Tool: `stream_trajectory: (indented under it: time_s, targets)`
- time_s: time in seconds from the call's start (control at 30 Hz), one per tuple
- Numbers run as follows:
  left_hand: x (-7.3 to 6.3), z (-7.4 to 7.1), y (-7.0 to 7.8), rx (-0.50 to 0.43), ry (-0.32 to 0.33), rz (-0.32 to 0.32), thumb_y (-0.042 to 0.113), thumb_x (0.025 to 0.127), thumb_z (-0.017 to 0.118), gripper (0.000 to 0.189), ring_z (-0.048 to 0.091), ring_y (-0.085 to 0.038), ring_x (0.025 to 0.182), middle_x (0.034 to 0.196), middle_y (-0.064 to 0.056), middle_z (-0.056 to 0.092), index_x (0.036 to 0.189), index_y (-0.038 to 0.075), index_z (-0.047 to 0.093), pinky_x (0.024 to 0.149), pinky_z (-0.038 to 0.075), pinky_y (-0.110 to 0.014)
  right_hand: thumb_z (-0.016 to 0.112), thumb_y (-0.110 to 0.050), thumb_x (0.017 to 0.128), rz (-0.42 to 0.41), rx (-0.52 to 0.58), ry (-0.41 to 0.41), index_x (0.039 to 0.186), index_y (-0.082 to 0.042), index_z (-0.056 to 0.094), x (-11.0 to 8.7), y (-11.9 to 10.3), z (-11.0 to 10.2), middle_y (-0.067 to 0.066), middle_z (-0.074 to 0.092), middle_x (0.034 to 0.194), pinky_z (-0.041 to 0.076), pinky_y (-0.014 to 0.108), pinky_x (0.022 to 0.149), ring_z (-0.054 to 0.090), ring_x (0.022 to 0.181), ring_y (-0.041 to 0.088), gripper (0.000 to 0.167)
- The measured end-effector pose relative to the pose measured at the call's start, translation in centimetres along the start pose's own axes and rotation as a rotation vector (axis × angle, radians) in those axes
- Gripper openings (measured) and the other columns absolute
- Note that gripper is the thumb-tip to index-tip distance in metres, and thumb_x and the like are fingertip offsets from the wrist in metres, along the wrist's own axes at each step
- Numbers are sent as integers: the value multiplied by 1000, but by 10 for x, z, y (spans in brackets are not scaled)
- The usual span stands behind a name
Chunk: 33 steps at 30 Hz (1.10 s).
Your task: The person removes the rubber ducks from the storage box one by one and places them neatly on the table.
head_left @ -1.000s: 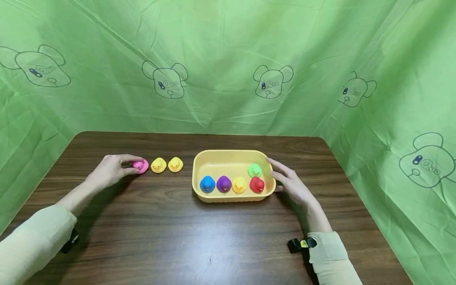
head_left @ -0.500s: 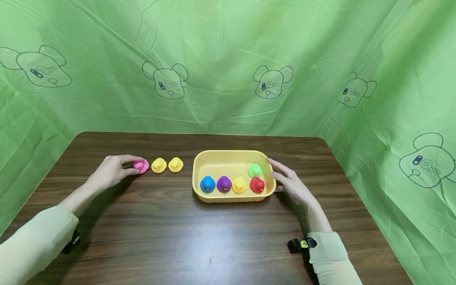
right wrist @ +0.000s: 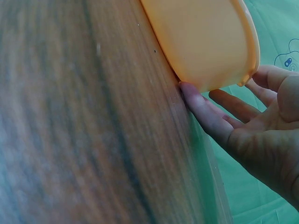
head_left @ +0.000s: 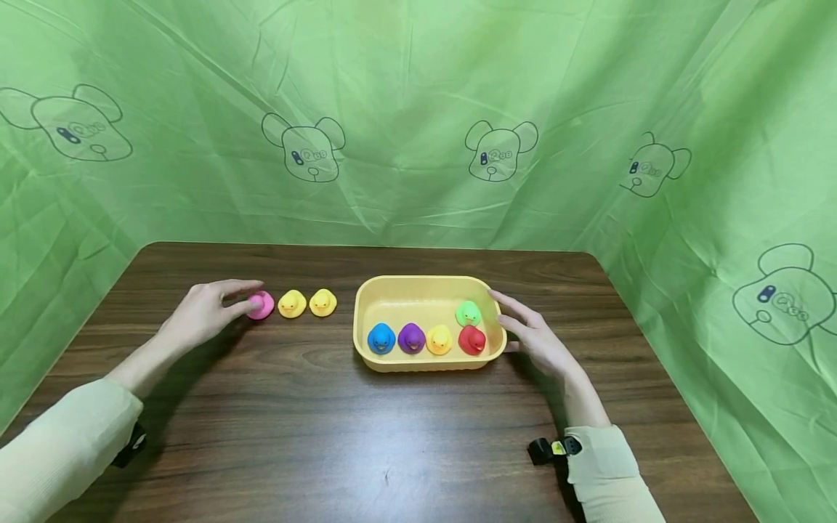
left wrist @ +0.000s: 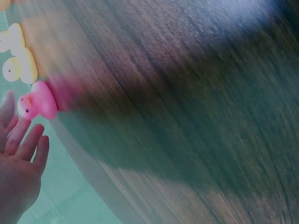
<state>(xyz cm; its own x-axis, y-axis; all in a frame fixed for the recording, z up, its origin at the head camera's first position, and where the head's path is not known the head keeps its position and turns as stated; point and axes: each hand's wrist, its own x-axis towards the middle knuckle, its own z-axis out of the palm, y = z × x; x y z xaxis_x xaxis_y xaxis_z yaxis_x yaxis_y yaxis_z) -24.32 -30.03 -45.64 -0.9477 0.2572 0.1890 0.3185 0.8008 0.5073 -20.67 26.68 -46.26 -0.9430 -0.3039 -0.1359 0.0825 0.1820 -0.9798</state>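
At the left end of a short row, a pink rubber duck point(head_left: 261, 305) sits on the table. My left hand point(head_left: 201, 312) is right beside it, thumb and index finger parted, the thumb overlapping the duck in the head view. The left wrist view shows the same pink duck point(left wrist: 39, 100) just past loosely extended fingers. Two yellow ducks point(head_left: 291, 303) continue the row to the right. My right hand point(head_left: 538, 338) rests its extended fingertips against the right end of a yellow plastic basin point(head_left: 428, 365); in the right wrist view they meet the basin's wall point(right wrist: 205, 42).
Inside the basin sit a blue duck point(head_left: 381, 338), a purple duck point(head_left: 412, 338), a yellow duck point(head_left: 439, 339), a red duck point(head_left: 471, 339) and a green duck point(head_left: 468, 314). The brown wooden table point(head_left: 314, 436) ends at a green cloth backdrop point(head_left: 405, 196).
My left thumb and index finger have spread apart and let go of the pink duck, which stays on the table. The right hand and basin have not moved.
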Motion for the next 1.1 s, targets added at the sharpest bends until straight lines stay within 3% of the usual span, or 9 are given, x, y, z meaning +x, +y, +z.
stream_trajectory:
  time_s: [0.33, 0.73, 1.1]
  targets:
    - [4, 3, 24, -16, 143, 87, 19, 100, 66, 37, 59, -42, 126, 130, -17, 68, 136, 9, 65, 103, 44, -63, 47, -19, 110, 4, -7, -3, 162, -20, 33, -1, 0, 0, 9, 26, 170, 62, 39, 88, 39, 146, 41, 54]
    - [21, 9, 55, -78, 145, 98, 20, 103, 62, 38, 55, -36, 134, 137, -13, 65, 140, 11, 62, 110, 42, -58, 47, -19, 110, 3, -1, -2, 162, -20, 33, 0, 0, 0, 9, 27, 170, 62, 39, 87, 39, 146, 40, 54]
    - [41, 24, 93, -110, 156, 161, 18, 102, 64, 37, 58, -32, 129, 133, -11, 68, 138, 11, 64, 110, 44, -55, 47, -19, 110, 2, -9, -5, 162, -20, 33, 0, -1, 0, 9, 26, 170, 62, 40, 87, 39, 147, 41, 53]
